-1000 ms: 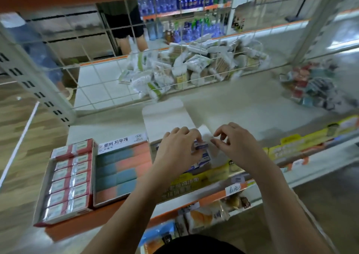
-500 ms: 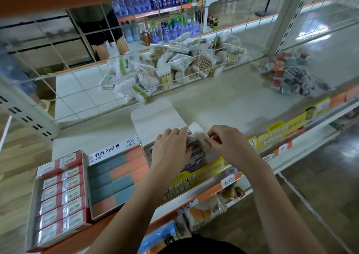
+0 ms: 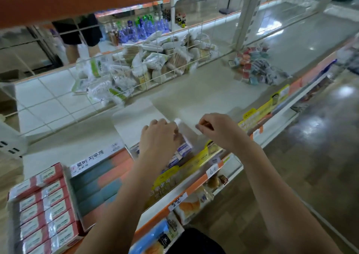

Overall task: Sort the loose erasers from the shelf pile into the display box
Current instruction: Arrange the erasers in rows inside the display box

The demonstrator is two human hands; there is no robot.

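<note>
Left hand (image 3: 158, 137) lies palm-down over the erasers in the display box (image 3: 136, 129), fingers curved over the top row. Looks like it is pressing or squaring them so they sit flush; whether the grip actually closes round one eraser, cannot tell, the hand hides it.

Right hand (image 3: 217, 129) has thumb and forefinger pinched together at the box's right side flap (image 3: 187, 126), apparently holding it back so the opening stays clear. Grip reads as clamped on that flap, though motion blur softens the contact.

The box sits at the shelf's front edge with its lid flap standing up behind, so rows load from above.

Loose erasers (image 3: 256, 67) lie in a pile far right on the shelf (image 3: 194, 94), well apart from the box, so each refill means a reach.

Two full boxes left, red-and-white (image 3: 42, 209) and teal-and-coral (image 3: 99, 178), sit just beside the open one.
</note>
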